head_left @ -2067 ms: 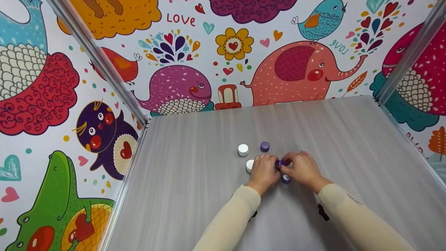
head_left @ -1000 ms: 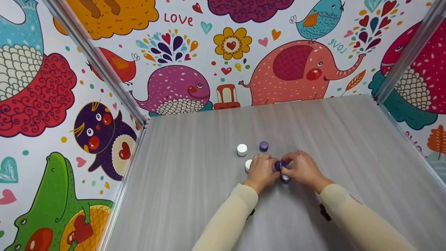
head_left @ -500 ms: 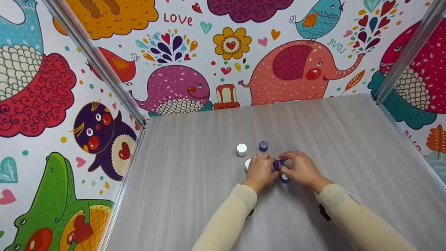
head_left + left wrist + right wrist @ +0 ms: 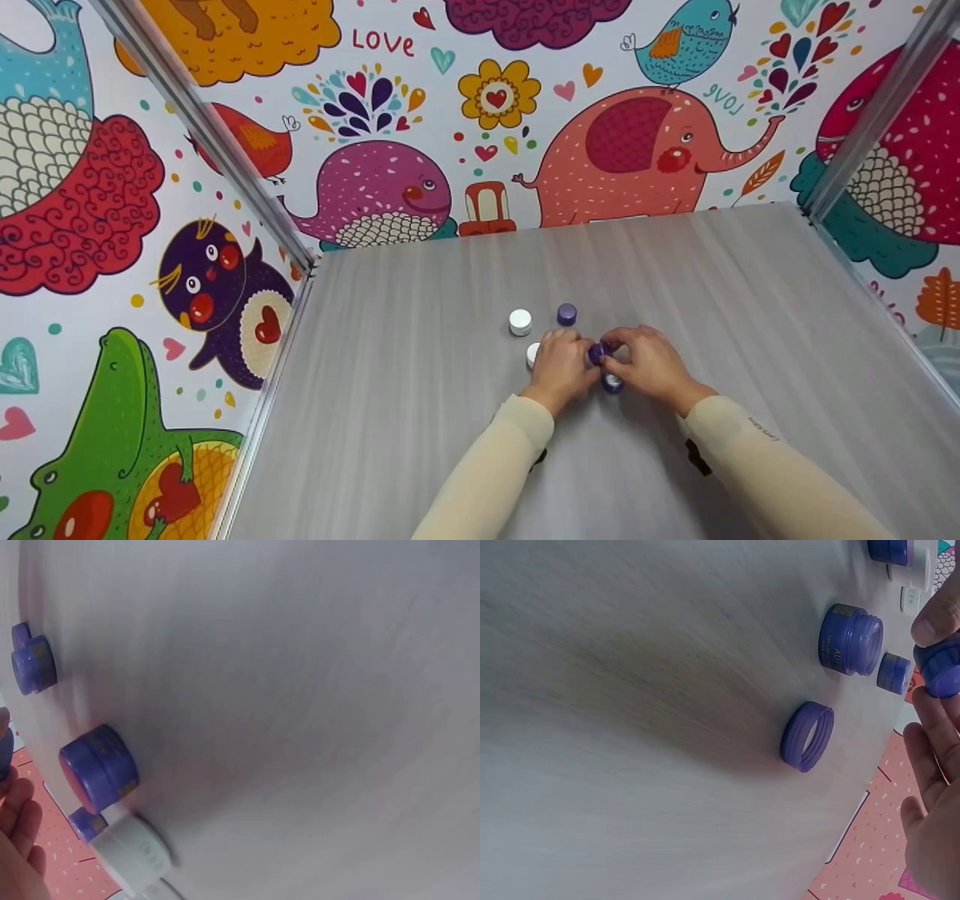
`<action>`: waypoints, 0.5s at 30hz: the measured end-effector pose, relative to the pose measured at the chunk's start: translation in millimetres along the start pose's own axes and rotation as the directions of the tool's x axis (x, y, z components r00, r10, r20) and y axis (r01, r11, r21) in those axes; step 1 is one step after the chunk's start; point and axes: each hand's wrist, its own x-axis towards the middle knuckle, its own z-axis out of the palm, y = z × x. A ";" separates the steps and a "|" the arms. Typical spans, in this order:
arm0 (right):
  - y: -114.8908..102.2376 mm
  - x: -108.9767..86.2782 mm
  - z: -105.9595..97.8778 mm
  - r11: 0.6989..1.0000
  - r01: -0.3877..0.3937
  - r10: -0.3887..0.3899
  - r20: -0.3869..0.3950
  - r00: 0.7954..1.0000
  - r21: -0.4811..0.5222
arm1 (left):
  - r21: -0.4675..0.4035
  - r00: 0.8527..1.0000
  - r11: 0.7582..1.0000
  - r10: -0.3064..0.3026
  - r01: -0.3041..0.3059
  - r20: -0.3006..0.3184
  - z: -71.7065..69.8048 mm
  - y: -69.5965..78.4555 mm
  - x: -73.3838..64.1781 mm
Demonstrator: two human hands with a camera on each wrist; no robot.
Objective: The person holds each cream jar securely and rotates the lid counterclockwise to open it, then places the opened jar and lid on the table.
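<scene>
Both hands meet over the table in the head view, around a small purple cosmetic jar [image 4: 598, 353]. My left hand [image 4: 561, 366] grips it from the left. From the right, my right hand [image 4: 651, 364] pinches it between thumb and fingers. In the right wrist view the held jar [image 4: 939, 669] is off the table. Below the hands stands an uncovered purple jar [image 4: 849, 639], with a purple ring-shaped lid [image 4: 786, 742] lying on the table beside it. Another purple jar [image 4: 101, 769] stands near a white jar [image 4: 133, 855] in the left wrist view.
Beyond the hands stand a white jar [image 4: 520, 322] and a purple jar [image 4: 567, 313]. A second white jar [image 4: 532, 355] is partly hidden by the left hand. The grey table [image 4: 390, 390] meets walls with cartoon animals [image 4: 495, 150], edged by metal rails.
Both hands keep hold of the purple jar and stay in nearly the same spot. The right fingers shift slightly on it. The other jars have not moved on the table.
</scene>
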 end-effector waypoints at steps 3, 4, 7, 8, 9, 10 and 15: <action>0.3 -0.2 -0.1 1.000 -0.001 0.001 0.015 1.000 0.010 | -0.003 1.000 1.000 -0.001 0.001 0.001 -0.1 -0.1 -0.6; 0.1 -0.4 -0.3 1.000 -0.002 0.002 0.017 1.000 0.011 | -0.006 1.000 1.000 -0.003 0.003 0.003 -0.3 -0.1 -0.8; -0.6 -1.0 -0.9 1.000 -0.004 0.004 0.011 1.000 0.008 | -0.006 1.000 1.000 -0.008 0.008 0.015 -1.4 -0.1 -0.9; -0.9 -1.3 -1.1 1.000 -0.008 0.008 0.005 1.000 0.004 | -0.007 1.000 1.000 -0.010 0.010 0.020 -1.9 0.0 -0.7; -1.1 -1.3 -1.2 1.000 -0.014 0.014 0.000 1.000 -0.001 | -0.006 1.000 1.000 -0.011 0.011 0.024 -2.2 0.0 -0.6; -1.5 -1.8 -1.3 1.000 -0.021 0.021 -0.004 1.000 -0.008 | -0.005 1.000 1.000 -0.012 0.012 0.028 -2.6 0.1 -0.4; -2.3 -1.9 -0.7 0.997 -0.058 0.057 -0.020 0.998 -0.045 | 0.001 0.999 1.000 -0.015 0.015 0.035 -3.4 0.7 0.4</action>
